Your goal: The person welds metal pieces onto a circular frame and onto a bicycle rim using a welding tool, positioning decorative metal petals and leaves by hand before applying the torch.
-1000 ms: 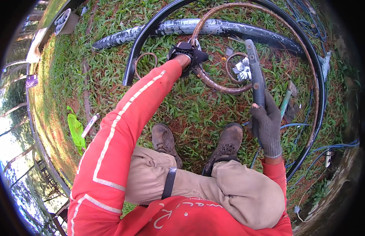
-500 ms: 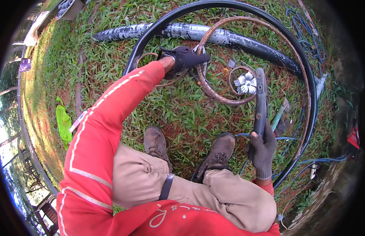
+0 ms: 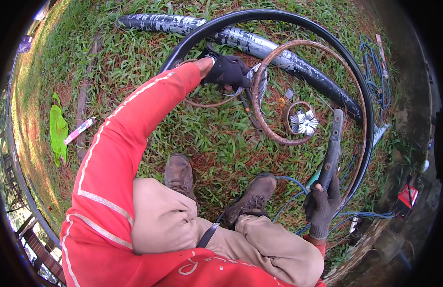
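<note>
At the far left lay one lime-green cloth [image 3: 58, 129] and one pink-and-white packet [image 3: 79, 130], with open grass [image 3: 114, 91] between them and the sleeve. Two boots [image 3: 252, 191] stood lower down, grass separating them from the one large brown scroll [image 3: 262, 115]. The black-gloved left hand [image 3: 228, 71] had its fingers bent at one silvery leaf [image 3: 262, 91] on the scroll's left edge; whether they pinched it, one could not tell. One silver flower [image 3: 303, 123] sat beside one small ring [image 3: 287, 117]. The grey-gloved right hand [image 3: 323, 205] was wrapped around one dark handle [image 3: 333, 148], its upper end apart from the flower. Close on the right ran the edge of one black curved bar [image 3: 369, 129], leaving little room there, then blue cables [image 3: 374, 64] and one red box [image 3: 407, 196].
</note>
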